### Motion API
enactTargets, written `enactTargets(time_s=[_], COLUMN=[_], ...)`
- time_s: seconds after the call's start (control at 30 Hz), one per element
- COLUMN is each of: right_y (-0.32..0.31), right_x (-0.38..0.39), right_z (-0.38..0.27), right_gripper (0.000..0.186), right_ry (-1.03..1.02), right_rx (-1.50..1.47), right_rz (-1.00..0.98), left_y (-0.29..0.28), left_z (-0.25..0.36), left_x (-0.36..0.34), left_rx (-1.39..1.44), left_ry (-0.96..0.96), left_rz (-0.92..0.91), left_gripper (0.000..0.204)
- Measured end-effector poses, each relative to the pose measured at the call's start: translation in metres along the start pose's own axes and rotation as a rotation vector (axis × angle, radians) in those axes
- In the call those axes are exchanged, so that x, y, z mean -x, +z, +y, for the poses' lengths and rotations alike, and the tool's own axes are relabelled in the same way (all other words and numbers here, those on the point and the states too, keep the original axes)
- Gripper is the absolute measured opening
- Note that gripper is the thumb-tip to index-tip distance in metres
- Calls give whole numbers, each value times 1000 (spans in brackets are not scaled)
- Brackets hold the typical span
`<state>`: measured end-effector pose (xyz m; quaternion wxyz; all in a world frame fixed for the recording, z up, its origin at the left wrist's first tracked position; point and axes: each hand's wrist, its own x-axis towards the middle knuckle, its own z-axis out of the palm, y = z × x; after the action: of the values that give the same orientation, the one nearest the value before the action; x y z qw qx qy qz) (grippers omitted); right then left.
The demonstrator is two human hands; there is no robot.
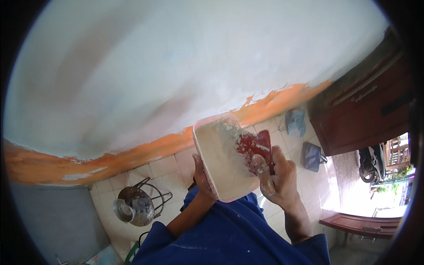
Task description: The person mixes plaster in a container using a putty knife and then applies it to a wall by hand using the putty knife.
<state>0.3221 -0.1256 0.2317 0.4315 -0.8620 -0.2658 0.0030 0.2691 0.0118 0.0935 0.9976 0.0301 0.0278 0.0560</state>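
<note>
Held in front of my blue shirt is a pinkish rectangular tub (197,148) with smooth cream-coloured paste (224,165) spread inside it. My left hand (204,179) grips its left side, thumb up along the wall and the other fingers hidden beneath. In my right hand (278,176) is a red putty knife (255,145), smeared with paste, my thumb pressed on its face. Its blade end lies over the upper right part of the tub, coated in paste; whether it touches the bottom I cannot tell.
Ahead stands a whitish wall (176,66) with an orange lower band (154,149). A round stool (143,204) with a metal cup (124,211) stands left. At right are a dark bag (312,156), a bluish cloth-like item (295,123), a reddish-brown door (366,108) and a motorbike (371,163) outside.
</note>
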Motion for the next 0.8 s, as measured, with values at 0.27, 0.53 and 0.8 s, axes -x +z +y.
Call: enactTargets(time_s=[0.27, 0.53, 0.8], right_y=[19, 34, 31], right_x=[11, 16, 12], right_z=[10, 4, 3], right_gripper=[24, 25, 21], right_ry=[-63, -97, -156], right_rx=[-52, 49, 77], right_rz=[127, 235, 232], left_y=[-21, -21, -26], left_z=[13, 27, 36], left_x=[-2, -4, -11], left_rx=[-165, -194, -127], left_ry=[39, 26, 36], left_rz=[48, 100, 47], left_gripper=[71, 73, 68])
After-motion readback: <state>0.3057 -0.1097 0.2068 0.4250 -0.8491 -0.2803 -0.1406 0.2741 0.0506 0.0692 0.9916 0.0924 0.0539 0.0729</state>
